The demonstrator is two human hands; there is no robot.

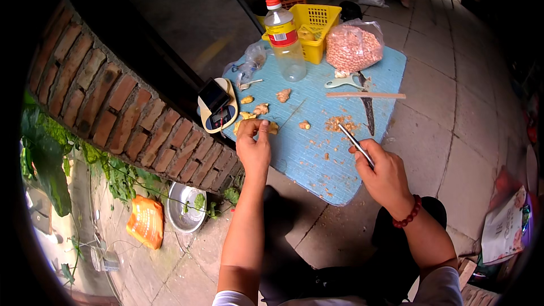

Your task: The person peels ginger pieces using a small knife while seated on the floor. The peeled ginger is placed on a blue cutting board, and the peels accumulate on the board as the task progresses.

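My right hand (378,168) is closed around a slim metal tool (356,145), perhaps a knife or spoon handle, whose end points at a heap of brown peelings (340,124) on a blue table top (293,153). My left hand (255,140) is over the table's left side, thumb and forefinger together beside pieces of peeled ginger (273,128); whether it pinches one cannot be told. Unpeeled-looking ginger roots (283,95) and a small piece (304,125) lie farther in. A green-handled peeler (343,81) rests near a long thin stick (365,95) and a dark strip (368,112).
At the table's far side stand a clear plastic bottle (294,63), a yellow basket (314,49) and a bag of peanuts (354,46). A kitchen scale (229,114) with a phone-like device sits left. A brick wall (127,110), metal basin (172,208) and orange bag (145,221) are at left.
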